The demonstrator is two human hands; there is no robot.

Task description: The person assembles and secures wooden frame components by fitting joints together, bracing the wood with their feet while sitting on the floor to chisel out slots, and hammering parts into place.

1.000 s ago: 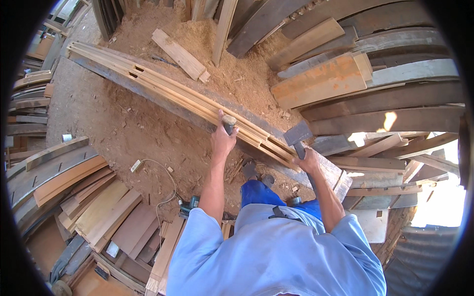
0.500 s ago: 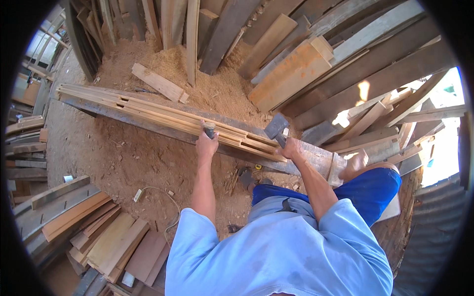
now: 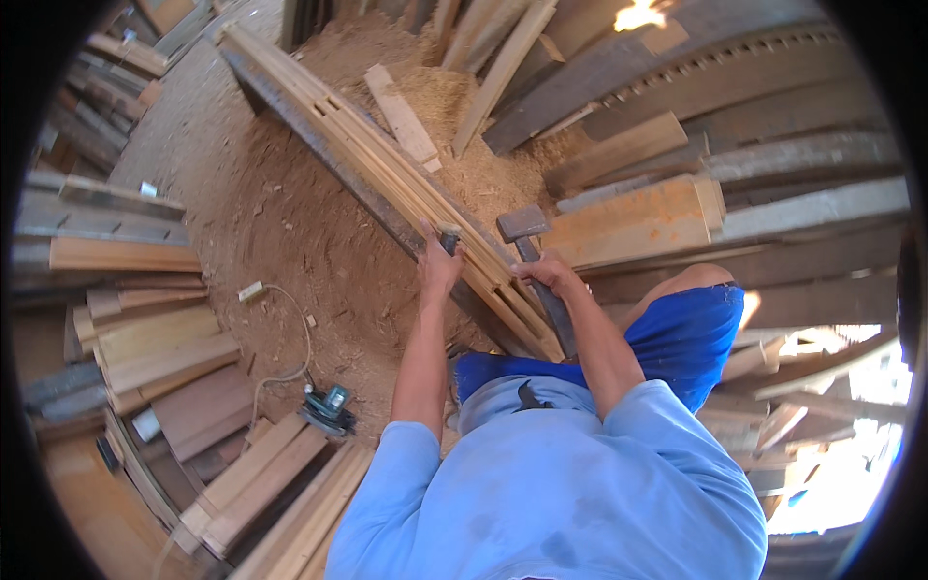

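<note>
My left hand is closed around a short upright handle with a dark grip and paler top, probably a chisel; its lower end is hidden. It rests over a bundle of long, pale wooden strips, some with rectangular slots cut in them. These strips lie on a dark, narrow beam slanting from far left to near my lap. Just right of the strips, my right hand grips a mallet by its dark handle. The blocky mallet head points away from me, apart from the chisel.
Sawdust and a short board lie beyond the beam. Stacked planks lean along the right. More lumber is piled at left, near a green power tool and a cord with a white end.
The view has turned, so the beam and strips slant more steeply. The mallet has come nearer my left hand and the strips. The green power tool has come into view. Both grips are kept.
</note>
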